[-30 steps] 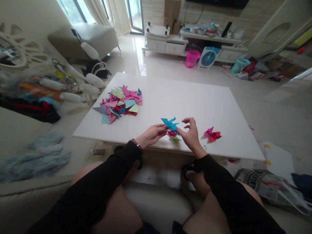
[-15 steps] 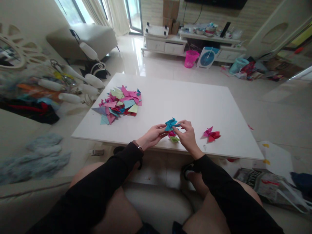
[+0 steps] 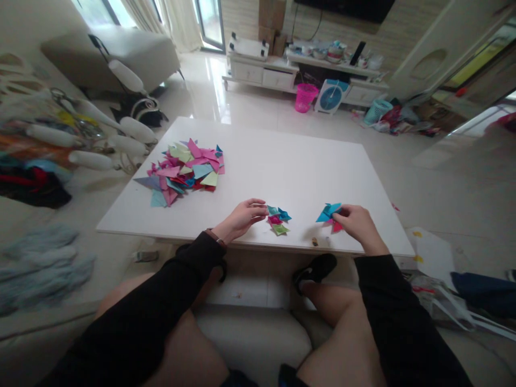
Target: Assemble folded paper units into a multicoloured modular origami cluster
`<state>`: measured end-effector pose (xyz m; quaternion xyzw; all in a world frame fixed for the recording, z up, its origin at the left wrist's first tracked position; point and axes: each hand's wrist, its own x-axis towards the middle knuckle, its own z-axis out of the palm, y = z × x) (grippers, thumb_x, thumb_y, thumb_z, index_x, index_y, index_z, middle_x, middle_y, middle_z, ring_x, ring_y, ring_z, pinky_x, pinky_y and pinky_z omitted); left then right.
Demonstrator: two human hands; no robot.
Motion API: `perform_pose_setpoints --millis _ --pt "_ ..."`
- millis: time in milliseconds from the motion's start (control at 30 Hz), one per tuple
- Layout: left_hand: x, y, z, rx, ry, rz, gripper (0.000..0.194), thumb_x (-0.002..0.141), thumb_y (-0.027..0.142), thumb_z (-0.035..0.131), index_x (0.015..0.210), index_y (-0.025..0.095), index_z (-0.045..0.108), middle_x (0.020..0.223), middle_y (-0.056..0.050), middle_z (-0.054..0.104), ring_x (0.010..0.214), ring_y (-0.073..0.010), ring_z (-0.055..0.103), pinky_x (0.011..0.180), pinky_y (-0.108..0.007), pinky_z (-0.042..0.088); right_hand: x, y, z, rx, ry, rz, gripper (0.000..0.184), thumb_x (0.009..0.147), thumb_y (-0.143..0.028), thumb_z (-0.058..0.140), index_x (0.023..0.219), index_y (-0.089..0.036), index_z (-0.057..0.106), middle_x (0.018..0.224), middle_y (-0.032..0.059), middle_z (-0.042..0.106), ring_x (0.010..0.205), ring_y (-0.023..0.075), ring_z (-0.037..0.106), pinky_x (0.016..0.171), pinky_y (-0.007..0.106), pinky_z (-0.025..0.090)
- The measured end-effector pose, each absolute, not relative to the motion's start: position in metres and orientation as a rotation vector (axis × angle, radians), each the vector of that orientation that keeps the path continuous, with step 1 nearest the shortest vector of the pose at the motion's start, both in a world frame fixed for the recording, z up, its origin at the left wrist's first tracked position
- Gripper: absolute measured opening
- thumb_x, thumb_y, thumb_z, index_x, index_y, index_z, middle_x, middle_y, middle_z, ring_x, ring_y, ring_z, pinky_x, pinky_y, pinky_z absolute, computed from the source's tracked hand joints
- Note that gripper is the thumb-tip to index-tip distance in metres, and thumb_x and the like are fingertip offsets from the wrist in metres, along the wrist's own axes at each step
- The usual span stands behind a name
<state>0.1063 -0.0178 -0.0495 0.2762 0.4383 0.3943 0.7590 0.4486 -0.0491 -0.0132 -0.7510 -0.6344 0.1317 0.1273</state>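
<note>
My right hand [image 3: 355, 221] pinches a blue origami crane [image 3: 328, 212] over the right part of the white table [image 3: 274, 166]. Beneath that crane, partly covered by it, lies a red and pink folded piece [image 3: 336, 227]. My left hand [image 3: 246, 216] holds nothing, its fingers apart, just beside a small cluster of folded paper pieces. In that cluster are a green piece [image 3: 280, 229], a magenta piece [image 3: 275, 220] and a blue piece [image 3: 284, 215]. A large heap of folded paper [image 3: 197, 166] in pink, teal, pale green and purple lies on the table's left side.
A tiny brownish object [image 3: 315, 241] lies near the table's front edge. Beyond the table stand a pink basket [image 3: 305, 98], a blue and white fan [image 3: 331, 97] and a low cabinet [image 3: 262, 72]. A floor lamp [image 3: 127, 75] with white shades stands at the left.
My left hand has let go of the blue crane. My right hand has carried it rightward, over the red and pink pieces. The view has shifted slightly to the right.
</note>
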Motion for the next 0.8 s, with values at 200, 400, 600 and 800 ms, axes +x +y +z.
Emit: perform_pose_setpoints --millis 200,400,600,800 --pt "0.105 -0.017 -0.048 0.609 0.964 0.861 0.030 0.069 0.004 0.078 0.094 0.012 0.064 0.090 -0.005 0.069 0.077 -0.0127 0.067 0.078 -0.028 0.052 0.503 -0.059 -0.035 -2.570 -1.788 0.485 0.011 0.074 -0.023 0.067 0.075 -0.018 0.078 0.070 0.0077 0.075 0.071 0.0217 0.069 0.063 0.028 0.044" --pt "0.101 -0.015 -0.048 0.629 0.967 0.846 0.029 0.070 0.006 0.078 0.095 0.013 0.064 0.090 -0.005 0.069 0.076 -0.0122 0.067 0.076 -0.027 0.051 0.502 -0.048 -0.055 -2.677 -1.856 0.530 0.011 0.071 -0.018 0.068 0.063 -0.018 0.075 0.060 0.0070 0.071 0.064 0.0207 0.068 0.058 0.027 0.042" --pt "0.097 -0.013 -0.048 0.625 0.970 0.860 0.029 0.070 0.008 0.079 0.093 0.014 0.065 0.090 -0.005 0.069 0.075 -0.0122 0.066 0.077 -0.028 0.051 0.497 -0.040 -0.066 -2.720 -1.867 0.423 0.010 0.071 -0.021 0.070 0.070 -0.016 0.078 0.064 0.0102 0.073 0.068 0.0232 0.070 0.058 0.028 0.041" --pt "0.096 -0.014 -0.043 0.617 0.983 0.862 0.028 0.070 0.008 0.079 0.093 0.014 0.064 0.088 -0.004 0.068 0.073 -0.0119 0.066 0.076 -0.028 0.050 0.496 -0.036 -0.069 -2.751 -1.821 0.411 0.019 0.071 -0.026 0.068 0.082 -0.017 0.081 0.076 0.0120 0.077 0.080 0.0259 0.072 0.063 0.028 0.045"
